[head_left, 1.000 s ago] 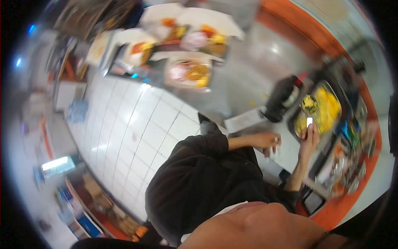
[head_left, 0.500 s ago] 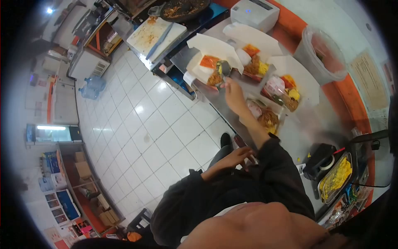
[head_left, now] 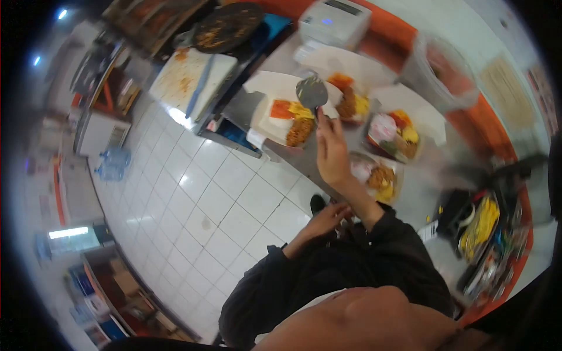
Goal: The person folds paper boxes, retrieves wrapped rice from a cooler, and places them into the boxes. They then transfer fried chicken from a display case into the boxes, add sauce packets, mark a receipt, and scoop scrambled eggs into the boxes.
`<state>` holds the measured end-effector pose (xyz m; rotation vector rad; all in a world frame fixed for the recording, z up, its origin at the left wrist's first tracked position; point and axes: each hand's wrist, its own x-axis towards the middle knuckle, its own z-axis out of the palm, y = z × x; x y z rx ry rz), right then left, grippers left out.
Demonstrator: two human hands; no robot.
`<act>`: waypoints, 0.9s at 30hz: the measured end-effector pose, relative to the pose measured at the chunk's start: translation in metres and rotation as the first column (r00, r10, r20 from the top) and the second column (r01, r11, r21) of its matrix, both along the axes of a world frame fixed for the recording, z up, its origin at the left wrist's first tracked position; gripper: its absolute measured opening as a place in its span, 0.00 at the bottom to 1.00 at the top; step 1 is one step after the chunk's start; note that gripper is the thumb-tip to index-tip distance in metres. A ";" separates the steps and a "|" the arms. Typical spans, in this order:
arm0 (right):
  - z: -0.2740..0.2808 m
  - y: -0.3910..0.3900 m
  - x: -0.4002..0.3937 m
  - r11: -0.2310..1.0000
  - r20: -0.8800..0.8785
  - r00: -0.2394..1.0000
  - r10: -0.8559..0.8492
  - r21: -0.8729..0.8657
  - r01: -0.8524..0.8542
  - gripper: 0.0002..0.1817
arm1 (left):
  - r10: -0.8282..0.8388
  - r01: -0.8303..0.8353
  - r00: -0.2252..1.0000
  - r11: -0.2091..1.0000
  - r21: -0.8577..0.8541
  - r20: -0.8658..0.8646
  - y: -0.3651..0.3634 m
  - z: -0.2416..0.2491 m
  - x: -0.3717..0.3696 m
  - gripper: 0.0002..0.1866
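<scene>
My right hand (head_left: 333,149) grips the handle of a serving spoon (head_left: 313,92), its round bowl raised over the edge of an open paper food box (head_left: 264,124). In that box lie an orange packet (head_left: 281,109), yellow scrambled egg (head_left: 300,113) and a brown fried piece (head_left: 300,132). My left hand (head_left: 329,221) hangs low in front of my body, fingers loosely stretched and apart, with nothing visible in it. Further filled boxes stand close by: one behind the spoon, one with a pinkish-white wrapped ball (head_left: 383,127), and one beside my right wrist with a fried piece (head_left: 381,175).
A white cutting board (head_left: 175,88) with a blue knife (head_left: 201,86) lies beyond the boxes, near a dark pan (head_left: 228,28). A white printer-like device (head_left: 335,23) and a clear plastic tub (head_left: 439,73) line the wall. A tray of yellow egg (head_left: 480,225) sits at right.
The spoon has risen from the nearest box, its bowl turned, and yellow egg now shows there beside the fried piece. My left hand stays low. The view has shifted slightly.
</scene>
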<state>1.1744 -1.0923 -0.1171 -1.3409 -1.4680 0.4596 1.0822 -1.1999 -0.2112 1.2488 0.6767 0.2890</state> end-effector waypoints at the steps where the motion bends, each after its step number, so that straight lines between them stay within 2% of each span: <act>1: 0.015 -0.015 0.020 0.992 -0.045 0.998 -0.039 0.120 0.044 0.23 | -0.005 0.003 1.000 0.997 -0.071 -0.021 0.005 0.002 0.002 0.18; 2: 0.029 -0.034 0.049 0.989 0.183 0.972 -0.145 0.053 0.138 0.23 | -0.028 0.019 0.998 0.988 -0.152 -0.053 0.010 0.005 0.004 0.17; 4: 0.023 -0.072 0.110 0.888 0.205 0.866 -0.456 0.173 0.426 0.17 | -0.057 0.044 0.992 0.992 -0.118 -0.109 0.018 0.015 0.008 0.16; 5: 0.032 -0.096 0.142 0.843 0.094 0.839 -0.535 0.117 0.525 0.09 | -0.064 0.052 0.992 0.993 -0.109 -0.110 0.021 0.014 0.010 0.16; 6: 0.028 -0.120 0.176 0.723 0.102 0.716 -0.691 0.109 0.682 0.06 | -0.052 0.043 0.993 0.995 -0.087 -0.107 0.026 0.011 0.010 0.16; 7: 0.013 -0.153 0.215 0.622 0.189 0.596 -0.780 0.142 0.770 0.08 | 0.000 -0.009 0.992 0.998 -0.067 -0.125 0.031 0.004 0.012 0.14; 8: 0.009 -0.186 0.243 0.460 0.298 0.433 -0.851 0.026 0.887 0.14 | 0.061 -0.068 0.987 0.997 -0.041 -0.146 0.035 -0.001 0.011 0.13; 9: -0.016 -0.233 0.286 0.375 0.428 0.299 -0.853 0.104 0.921 0.17 | 0.158 -0.130 0.975 0.976 0.174 -0.157 0.040 -0.002 0.014 0.12; 10: -0.044 -0.273 0.320 0.297 0.540 0.152 -0.828 0.192 0.935 0.21 | 0.254 -0.183 0.956 0.905 0.384 -0.143 0.046 -0.002 0.017 0.11; 12: -0.054 -0.327 0.339 0.020 0.600 -0.025 -0.800 0.067 0.998 0.17 | 0.302 -0.218 0.952 0.788 0.576 -0.054 0.062 -0.019 0.023 0.11; 13: -0.061 -0.356 0.350 -0.028 0.614 -0.068 -0.786 0.074 0.997 0.17 | 0.320 -0.207 0.943 0.781 0.589 -0.093 0.067 -0.030 0.023 0.12; 15: -0.088 -0.400 0.383 0.026 0.834 0.025 -0.551 -0.013 1.000 0.15 | 0.356 -0.207 0.927 0.755 0.623 -0.122 0.077 -0.035 0.036 0.16; 17: -0.108 -0.422 0.411 0.049 0.878 0.069 -0.474 -0.052 0.997 0.10 | 0.355 -0.202 0.927 0.744 0.637 -0.120 0.079 -0.026 0.059 0.17; 19: -0.099 -0.414 0.414 0.081 0.897 0.108 -0.430 -0.081 0.993 0.12 | 0.409 -0.357 0.912 0.767 0.534 0.022 0.075 -0.022 0.073 0.20; 20: -0.108 -0.416 0.424 0.049 0.905 0.127 -0.406 -0.117 0.992 0.12 | 0.388 -0.333 0.922 0.776 0.536 0.011 0.079 -0.038 0.071 0.20; 21: -0.115 -0.419 0.431 0.019 0.912 0.146 -0.383 -0.150 0.989 0.12 | 0.367 -0.263 0.930 0.726 0.635 -0.034 0.088 -0.065 0.064 0.21; 22: -0.108 -0.415 0.420 0.002 0.913 0.143 -0.383 -0.154 0.988 0.12 | 0.352 -0.192 0.933 0.665 0.721 -0.076 0.090 -0.073 0.066 0.23; 23: -0.103 -0.407 0.410 -0.057 0.935 0.059 -0.349 -0.084 0.995 0.12 | 0.341 -0.181 0.937 0.671 0.719 -0.082 0.088 -0.081 0.066 0.23; 24: -0.099 -0.401 0.400 -0.109 0.950 -0.025 -0.310 -0.010 0.994 0.12 | 0.429 -0.244 0.896 0.690 0.682 -0.114 0.087 -0.077 0.071 0.24; 25: -0.100 -0.403 0.395 -0.148 0.978 -0.052 -0.201 0.023 0.989 0.15 | 0.514 -0.309 0.845 0.698 0.646 -0.150 0.086 -0.072 0.074 0.25; 26: -0.101 -0.408 0.391 -0.151 0.978 -0.049 -0.201 0.018 0.988 0.15 | 0.511 -0.304 0.846 0.699 0.647 -0.154 0.085 -0.067 0.075 0.25; 27: -0.102 -0.410 0.386 -0.121 0.956 -0.114 -0.272 0.084 0.989 0.16 | 0.483 -0.280 0.865 0.692 0.666 -0.138 0.085 -0.060 0.075 0.25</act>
